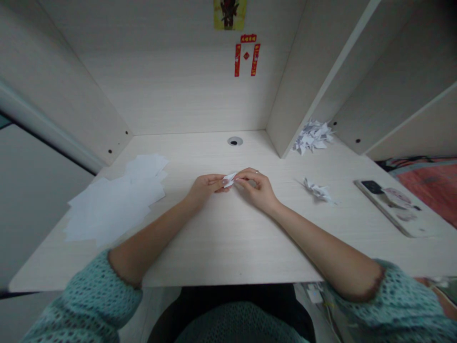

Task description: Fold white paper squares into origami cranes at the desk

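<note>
A small piece of folded white paper (229,179) is held between both hands, just above the middle of the desk. My left hand (207,186) pinches its left side between thumb and fingers. On the right side, my right hand (257,187), with a ring on one finger, grips the paper with its fingertips. Fingers cover parts of the fold, so its full shape is hidden. To the right lie a few folded white paper pieces (317,190). Loose white paper sheets (117,202) are spread in overlapping layers to the left.
Behind the upright divider (303,95) is a heap of folded paper pieces (314,136). A phone (392,207) lies at the right. The pale desk (228,247) has a round cable hole (235,141) near its back panel, where red paper decorations (246,55) are stuck.
</note>
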Demonstrator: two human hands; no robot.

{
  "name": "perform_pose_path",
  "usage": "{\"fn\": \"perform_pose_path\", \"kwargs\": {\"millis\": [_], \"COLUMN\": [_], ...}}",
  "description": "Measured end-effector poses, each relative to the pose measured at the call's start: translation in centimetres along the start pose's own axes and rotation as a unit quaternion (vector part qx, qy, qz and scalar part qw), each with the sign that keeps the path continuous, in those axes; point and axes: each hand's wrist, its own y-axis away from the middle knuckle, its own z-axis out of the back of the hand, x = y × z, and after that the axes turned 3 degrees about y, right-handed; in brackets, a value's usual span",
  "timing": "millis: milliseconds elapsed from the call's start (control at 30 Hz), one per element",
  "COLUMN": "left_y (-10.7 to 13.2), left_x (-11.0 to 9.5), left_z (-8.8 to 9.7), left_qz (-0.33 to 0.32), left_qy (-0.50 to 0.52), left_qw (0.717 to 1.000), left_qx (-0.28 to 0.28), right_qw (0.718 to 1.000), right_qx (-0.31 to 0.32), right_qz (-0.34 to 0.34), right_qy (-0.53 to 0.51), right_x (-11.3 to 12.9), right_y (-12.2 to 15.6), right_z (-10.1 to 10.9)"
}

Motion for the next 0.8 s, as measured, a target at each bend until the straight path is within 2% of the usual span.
{"fn": "perform_pose_path", "kwargs": {"millis": [200,333,533,733,800], "left_y": [0.1,0.1,0.0,0.1,0.2], "left_x": [-0.3,-0.2,0.4,0.7,0.6], "left_z": [-0.2,-0.2,-0.1,0.0,0.0], "left_qz": [-0.001,0.002,-0.007,0.002,-0.006], "left_qy": [-0.003,0.016,0.041,-0.021,-0.052], "left_qw": [1.000,1.000,0.999,0.999,0.998], "left_qx": [0.004,-0.014,-0.027,0.031,0.033], "right_qw": [0.999,0.999,0.997,0.990,0.990], "right_qx": [0.019,0.027,-0.015,-0.020,-0.017], "right_qz": [0.014,0.016,-0.062,-0.118,-0.120], "right_qy": [0.024,0.029,-0.030,-0.072,-0.074], "right_x": [-0.1,0.2,0.0,-0.3,-0.2], "right_y": [0.0,-0.1,-0.2,-0.1,-0.1], "right_z": [0.2,0.2,-0.2,-0.5,-0.5]}}
